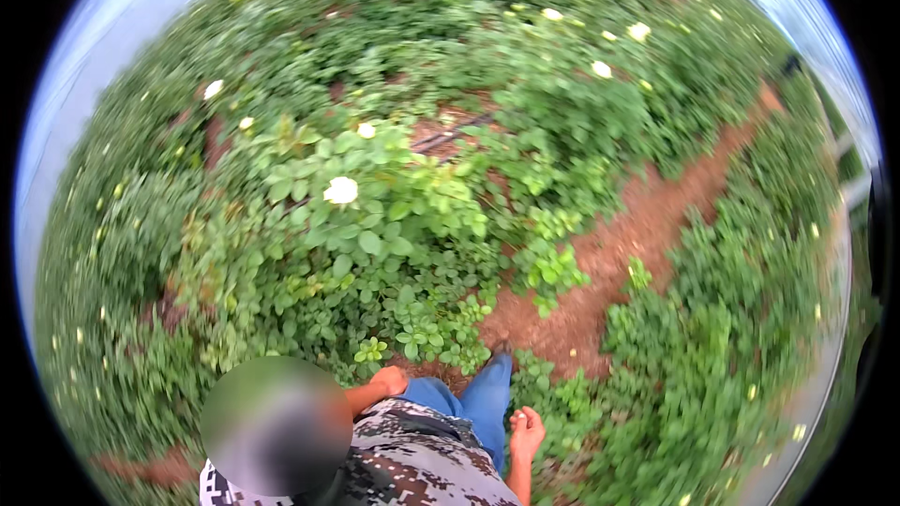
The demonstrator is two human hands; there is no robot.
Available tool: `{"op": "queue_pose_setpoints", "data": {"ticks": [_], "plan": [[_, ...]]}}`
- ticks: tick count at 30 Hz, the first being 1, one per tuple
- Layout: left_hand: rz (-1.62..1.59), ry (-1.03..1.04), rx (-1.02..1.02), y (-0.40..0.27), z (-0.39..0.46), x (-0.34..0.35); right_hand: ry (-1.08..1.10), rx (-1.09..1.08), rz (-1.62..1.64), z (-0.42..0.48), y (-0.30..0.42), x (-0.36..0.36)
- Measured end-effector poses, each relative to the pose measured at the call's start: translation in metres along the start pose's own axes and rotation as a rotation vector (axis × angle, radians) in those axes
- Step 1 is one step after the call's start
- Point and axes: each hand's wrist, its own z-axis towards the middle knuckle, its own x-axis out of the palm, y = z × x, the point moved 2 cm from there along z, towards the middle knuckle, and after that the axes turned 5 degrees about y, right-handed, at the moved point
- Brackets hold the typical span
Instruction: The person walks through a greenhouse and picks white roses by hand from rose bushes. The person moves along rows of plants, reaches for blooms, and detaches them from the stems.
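Note:
My left hand is bent at the wrist beside the left thigh of my blue jeans, below a leafy rose bush. Its fingers are mostly hidden. Out to the right of my leg hangs my right hand, fingers curled, close to low green foliage. A small pale spot shows at its fingertips; whether it is a held thing or a nail is unclear. One white rose is fully open on the bush before me.
A reddish dirt path runs from my foot up to the right between plant rows. A dark hose or pipe lies on the ground behind the bush. More white blooms dot the foliage. A blurred round patch hides the lower left.

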Motion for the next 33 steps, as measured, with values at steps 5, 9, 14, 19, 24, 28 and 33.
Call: {"op": "queue_pose_setpoints", "data": {"ticks": [5,9,14,19,24,28,33], "plan": [[-0.129,-0.021,-0.147,-0.065,0.008,-0.021,0.265,0.114,-0.071,0.081,-0.002,-0.016],[-0.187,0.022,-0.191,-0.074,0.018,0.001,0.007,0.415,0.096,0.127,-0.011,-0.075],[-0.364,-0.11,-0.269,-0.094,0.014,-0.014,0.037,0.784,-0.007,0.19,-0.11,-0.17],[-0.52,-0.237,-0.371,-0.097,-0.013,-0.019,0.26,0.801,-0.271,0.248,-0.106,-0.182],[-0.449,-0.228,-0.136,-0.059,-0.009,-0.023,0.217,0.569,-0.36,0.286,-0.013,-0.091],[-0.41,-0.522,0.035,-0.006,-0.039,-0.102,0.329,0.376,-0.177,0.273,0.083,0.005],[-1.047,-1.245,0.274,-0.016,-0.159,-0.31,0.479,0.264,-0.274,0.263,0.086,0.051]]}}
